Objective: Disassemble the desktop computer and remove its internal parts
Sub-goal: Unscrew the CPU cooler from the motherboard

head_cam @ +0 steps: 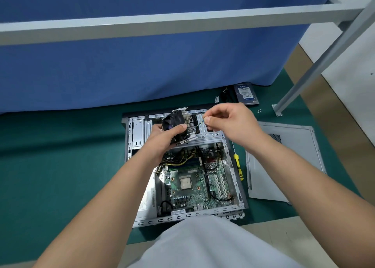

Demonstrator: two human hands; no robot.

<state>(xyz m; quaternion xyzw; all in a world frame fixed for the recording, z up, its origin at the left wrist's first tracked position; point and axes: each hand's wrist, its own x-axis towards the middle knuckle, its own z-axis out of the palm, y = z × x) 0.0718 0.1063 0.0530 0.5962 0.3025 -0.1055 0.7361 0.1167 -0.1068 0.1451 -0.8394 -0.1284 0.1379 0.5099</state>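
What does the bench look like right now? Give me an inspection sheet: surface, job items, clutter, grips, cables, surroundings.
Surface: green mat on a pale bench.
Job items: open computer case lying flat, motherboard inside with its CPU bare; CPU cooler lifted out above the case.
Clutter: hard drive, side panel, yellow screwdriver, loose screws.
Grips: left hand holds the cooler; right hand pinches the fan cable.
Cables: yellow and black bundle in the case; black cables beside the hard drive.
Surroundings: blue curtain, grey metal frame.
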